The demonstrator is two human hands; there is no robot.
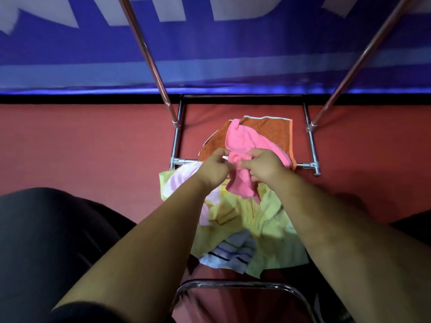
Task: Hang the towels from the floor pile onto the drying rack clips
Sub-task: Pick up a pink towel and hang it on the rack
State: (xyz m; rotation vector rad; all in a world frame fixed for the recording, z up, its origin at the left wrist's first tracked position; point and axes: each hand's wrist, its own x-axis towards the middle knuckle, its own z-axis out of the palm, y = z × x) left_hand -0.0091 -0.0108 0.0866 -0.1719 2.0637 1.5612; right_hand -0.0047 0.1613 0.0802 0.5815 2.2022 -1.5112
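A pink towel [247,145] is bunched between both hands above the floor pile. My left hand [213,167] pinches its crumpled edge from the left, and my right hand [264,165] grips the same bunch from the right. Below lie an orange towel [272,129], a pale yellow-green towel [263,220], a light pink striped towel [184,176] and a blue-striped white towel [231,255]. The metal drying rack [311,145] stands over the pile, its poles rising toward the camera. No clips are visible.
The floor [93,145] is red carpet. A blue banner with white letters [210,47] runs along the back. A curved chrome bar [242,285] sits at the bottom centre. Dark clothing [46,234] fills the lower left.
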